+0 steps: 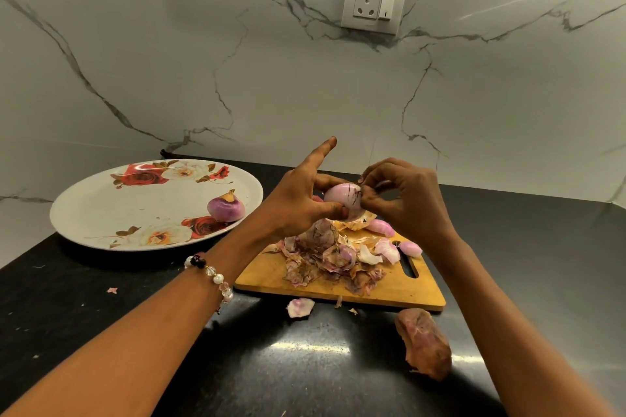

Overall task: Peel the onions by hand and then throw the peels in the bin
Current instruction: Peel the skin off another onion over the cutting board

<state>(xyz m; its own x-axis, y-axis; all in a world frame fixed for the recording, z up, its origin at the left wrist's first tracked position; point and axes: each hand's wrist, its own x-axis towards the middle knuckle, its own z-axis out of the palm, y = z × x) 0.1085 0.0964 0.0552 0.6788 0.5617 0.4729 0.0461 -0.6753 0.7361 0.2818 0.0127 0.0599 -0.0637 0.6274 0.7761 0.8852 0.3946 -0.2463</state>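
Above board (338,284), onion (340,196) betw. left hand (298,203) & right hand (403,200).

black counter (101,298) bears plate (101,213), cutting board (271,276), peels (425,344).

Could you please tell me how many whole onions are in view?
2: one onion held in both hands above the board, one on the plate. Peels may hide more.
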